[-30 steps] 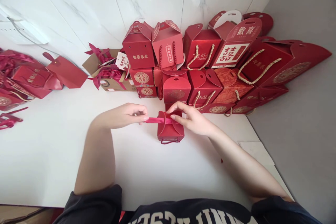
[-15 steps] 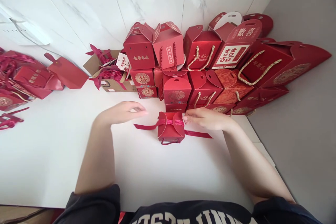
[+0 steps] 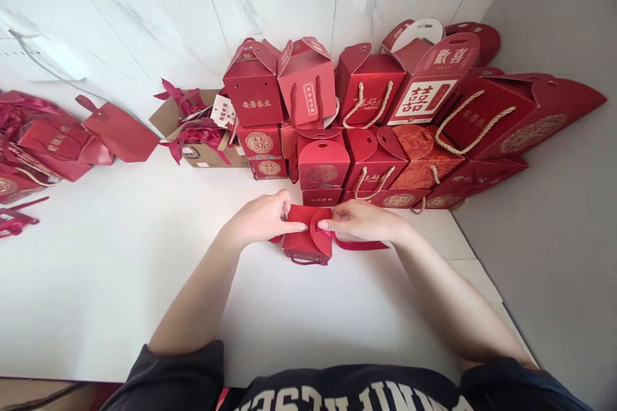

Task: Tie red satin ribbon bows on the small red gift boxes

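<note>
A small red gift box [image 3: 307, 249] with rounded top flaps and a cord handle on its near side stands on the white table in front of me. My left hand [image 3: 270, 219] grips its left side, thumb lying on the top and fingers curled at the back left edge. At the right flap, my right hand [image 3: 354, 221] pinches the dark pink ribbon with thumb and finger close to the flap's hole. One tail of the ribbon [image 3: 361, 245] trails to the right on the table. On the left, a short bit of ribbon shows under my left hand.
Stacked red gift boxes [image 3: 376, 167], many with rope handles, stand behind along the tiled wall. A cardboard box [image 3: 212, 155] full of ribbons is at back left. More red boxes [image 3: 53, 141] and a loose ribbon [image 3: 18, 221] lie far left. A grey wall [image 3: 554, 205] bounds the right.
My left hand has moved right from beside the box onto its left side. My right hand has shifted in over the right flap. The ribbon across the top is now mostly covered or out of sight.
</note>
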The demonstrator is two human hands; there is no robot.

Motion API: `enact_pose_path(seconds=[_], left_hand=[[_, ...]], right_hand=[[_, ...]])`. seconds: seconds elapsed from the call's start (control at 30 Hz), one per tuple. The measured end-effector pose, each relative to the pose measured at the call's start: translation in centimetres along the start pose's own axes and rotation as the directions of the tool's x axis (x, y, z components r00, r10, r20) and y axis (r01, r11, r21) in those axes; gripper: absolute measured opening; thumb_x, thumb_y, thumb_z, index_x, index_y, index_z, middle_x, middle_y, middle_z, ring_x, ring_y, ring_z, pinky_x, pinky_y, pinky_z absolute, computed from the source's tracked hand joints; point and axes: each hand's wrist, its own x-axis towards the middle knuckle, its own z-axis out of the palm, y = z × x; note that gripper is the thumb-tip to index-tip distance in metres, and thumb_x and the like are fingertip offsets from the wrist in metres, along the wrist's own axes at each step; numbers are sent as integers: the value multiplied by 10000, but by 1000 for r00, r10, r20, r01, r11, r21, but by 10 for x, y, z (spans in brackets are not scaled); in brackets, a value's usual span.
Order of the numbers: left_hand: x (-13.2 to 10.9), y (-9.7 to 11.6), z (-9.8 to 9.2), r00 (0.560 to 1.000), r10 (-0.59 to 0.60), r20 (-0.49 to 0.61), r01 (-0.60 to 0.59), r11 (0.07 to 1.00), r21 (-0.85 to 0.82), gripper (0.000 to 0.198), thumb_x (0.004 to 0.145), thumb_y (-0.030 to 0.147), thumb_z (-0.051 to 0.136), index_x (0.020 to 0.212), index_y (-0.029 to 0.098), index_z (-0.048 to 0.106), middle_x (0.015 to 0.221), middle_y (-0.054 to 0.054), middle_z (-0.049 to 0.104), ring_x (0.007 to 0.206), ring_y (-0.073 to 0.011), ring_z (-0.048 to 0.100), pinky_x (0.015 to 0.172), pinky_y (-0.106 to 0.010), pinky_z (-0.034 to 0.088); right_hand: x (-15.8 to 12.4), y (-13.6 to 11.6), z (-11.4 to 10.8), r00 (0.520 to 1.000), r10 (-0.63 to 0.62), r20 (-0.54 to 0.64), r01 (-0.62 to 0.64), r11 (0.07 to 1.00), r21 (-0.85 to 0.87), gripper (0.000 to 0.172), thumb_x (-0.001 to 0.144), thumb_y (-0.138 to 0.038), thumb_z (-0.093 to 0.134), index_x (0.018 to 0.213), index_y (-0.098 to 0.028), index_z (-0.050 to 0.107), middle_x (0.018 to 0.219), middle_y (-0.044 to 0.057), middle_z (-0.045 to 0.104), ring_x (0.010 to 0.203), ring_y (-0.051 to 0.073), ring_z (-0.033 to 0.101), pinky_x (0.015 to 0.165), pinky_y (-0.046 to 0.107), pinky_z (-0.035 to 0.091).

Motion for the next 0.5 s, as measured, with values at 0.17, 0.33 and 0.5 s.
enact_pose_path(seconds=[0.17, 0.33, 0.5], left_hand=[[2, -8, -3, 983, -105, 149, 131, 976, -176, 572, 650, 634, 677, 998, 225, 477, 667, 6, 620, 506, -179, 561, 448, -270, 382], [-1, -22, -21, 970, -57, 237, 122, 954, -273, 526, 698, 578, 680, 1069, 222, 569, 644, 13, 630, 508, -165, 589, 501, -264, 437], [-14, -34, -45, 958, 25, 286, 46, 970, -240, 364, 716, 540, 680, 668, 179, 694, 547, 2, 560, 448, -123, 528, 463, -237, 384]], right_hand=[[3, -3, 11, 1000, 25, -18, -25, 999, 41, 444, 767, -634, 596, 721, -193, 591, 620, 7, 607, 562, 153, 528, 533, 269, 369], [6, 1, 8, 999, -30, 27, 26, 987, 157, 395, 753, -573, 653, 706, -184, 600, 602, -6, 588, 570, 146, 550, 564, 259, 392], [0, 4, -9, 976, -107, 190, 69, 978, 198, 449, 758, -607, 647, 672, -166, 647, 580, -22, 512, 537, 111, 495, 506, 232, 339]])
